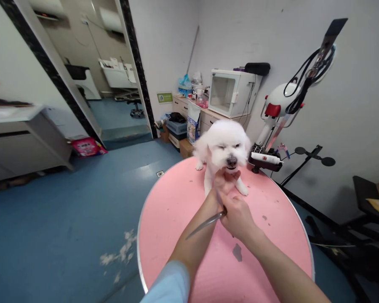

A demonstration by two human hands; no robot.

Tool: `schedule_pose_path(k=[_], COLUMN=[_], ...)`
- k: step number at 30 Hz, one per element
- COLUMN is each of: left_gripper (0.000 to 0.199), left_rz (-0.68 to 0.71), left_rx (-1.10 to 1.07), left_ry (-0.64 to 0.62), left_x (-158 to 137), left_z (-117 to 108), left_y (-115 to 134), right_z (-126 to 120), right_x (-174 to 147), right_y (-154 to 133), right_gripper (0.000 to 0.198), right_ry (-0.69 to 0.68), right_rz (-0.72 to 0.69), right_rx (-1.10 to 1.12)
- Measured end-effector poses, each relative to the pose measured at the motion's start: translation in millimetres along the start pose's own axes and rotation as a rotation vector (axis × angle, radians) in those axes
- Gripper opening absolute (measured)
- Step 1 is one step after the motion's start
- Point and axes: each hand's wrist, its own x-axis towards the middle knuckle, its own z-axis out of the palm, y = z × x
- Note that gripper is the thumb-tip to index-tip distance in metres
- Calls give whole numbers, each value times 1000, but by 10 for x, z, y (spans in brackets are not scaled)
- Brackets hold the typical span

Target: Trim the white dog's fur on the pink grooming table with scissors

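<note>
A fluffy white dog [225,136] sits on a round pink grooming table [164,210], facing me with its eyes nearly closed. My left hand [225,180] is cupped beneath its chin, fingers curled up against the muzzle. Closer to me, my right hand [237,215] grips a pair of scissors [205,226] by the handles. The scissor blades are spread apart, one pointing back over my left forearm and the other up along my left wrist. The finger loops are mostly hidden by my right hand.
Behind the table's right side stands a white and red dryer [281,99] with a tool tray [265,162]. A glass-fronted white cabinet [230,92] sits on drawers against the wall. Fur clippings [123,250] lie on the blue floor, left. A grey counter [28,139] stands far left.
</note>
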Motion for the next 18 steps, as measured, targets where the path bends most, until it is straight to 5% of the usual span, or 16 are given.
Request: schedule_pose_path(k=[4,9,13,18], left_gripper=[27,35,42,53], left_rz=[53,225,370,447], left_rx=[45,379,521,603], left_ry=[-5,-4,161,110], left_x=[26,27,-18,-74], left_z=[-54,22,47,-92], left_y=[18,178,252,297], right_z=[-63,-930,-1541,-1708], right_x=[-5,309,749,1109], right_y=[63,708,1113,1095], right_gripper=[35,27,28,22], right_ry=[70,303,159,45], right_rz=[-184,-44,-137,-374], right_rx=[64,-219,-406,-557])
